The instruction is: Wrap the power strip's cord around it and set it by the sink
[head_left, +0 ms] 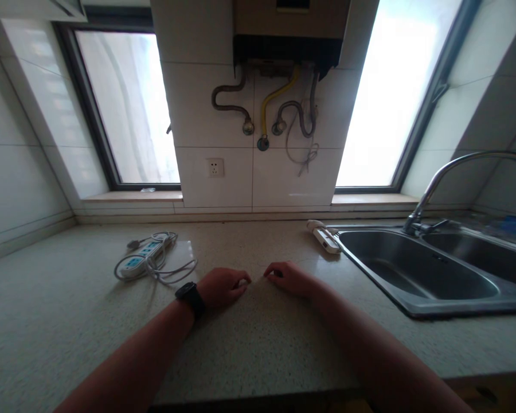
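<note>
My left hand [224,285], with a black watch [191,296] on its wrist, rests on the speckled countertop [258,350]. Its fingers curl in towards the thumb, and no object shows in them. Just to the right, apart by a small gap, my right hand [289,276] lies on the same surface with bent fingertips turned down; I see nothing in it. Left of my hands is a white power strip [144,258] with blue-green sockets, its grey cord looped over and around it. A second white power strip [327,238] lies beyond my right hand, close to the sink.
A double steel sink [413,269] with a curved faucet [438,178] is set into the counter on the right. On the tiled back wall are a socket [215,167] and a water heater [290,28] with hoses and a yellow pipe [270,103]. Windows flank it.
</note>
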A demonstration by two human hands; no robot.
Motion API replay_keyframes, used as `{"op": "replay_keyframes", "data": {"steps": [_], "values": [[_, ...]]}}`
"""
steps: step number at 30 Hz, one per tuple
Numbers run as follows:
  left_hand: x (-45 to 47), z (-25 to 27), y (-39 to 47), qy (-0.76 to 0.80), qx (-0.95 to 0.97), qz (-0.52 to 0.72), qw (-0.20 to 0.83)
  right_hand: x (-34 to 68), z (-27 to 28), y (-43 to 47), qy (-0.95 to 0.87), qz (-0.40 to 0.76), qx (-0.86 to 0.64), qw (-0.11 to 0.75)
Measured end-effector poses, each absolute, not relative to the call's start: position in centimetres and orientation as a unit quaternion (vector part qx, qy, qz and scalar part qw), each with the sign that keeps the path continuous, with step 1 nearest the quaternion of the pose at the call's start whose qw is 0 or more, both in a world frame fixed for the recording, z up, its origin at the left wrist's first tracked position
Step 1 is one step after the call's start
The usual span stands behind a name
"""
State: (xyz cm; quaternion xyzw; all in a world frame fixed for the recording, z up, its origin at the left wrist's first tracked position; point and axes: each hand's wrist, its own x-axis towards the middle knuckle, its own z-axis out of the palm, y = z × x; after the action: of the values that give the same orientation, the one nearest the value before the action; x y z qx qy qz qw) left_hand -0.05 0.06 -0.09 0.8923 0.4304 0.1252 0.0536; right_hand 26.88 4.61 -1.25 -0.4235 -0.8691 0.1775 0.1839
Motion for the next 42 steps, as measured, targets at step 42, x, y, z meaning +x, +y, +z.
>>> {"op": "replay_keyframes", "data": {"steps": [42], "values": [[-4.5, 1.6, 1.6, 0.413, 0.889, 0.165, -0.106, 26.9, -0.9, 4.3, -0.868, 0.188, -0.426, 0.171]]}}
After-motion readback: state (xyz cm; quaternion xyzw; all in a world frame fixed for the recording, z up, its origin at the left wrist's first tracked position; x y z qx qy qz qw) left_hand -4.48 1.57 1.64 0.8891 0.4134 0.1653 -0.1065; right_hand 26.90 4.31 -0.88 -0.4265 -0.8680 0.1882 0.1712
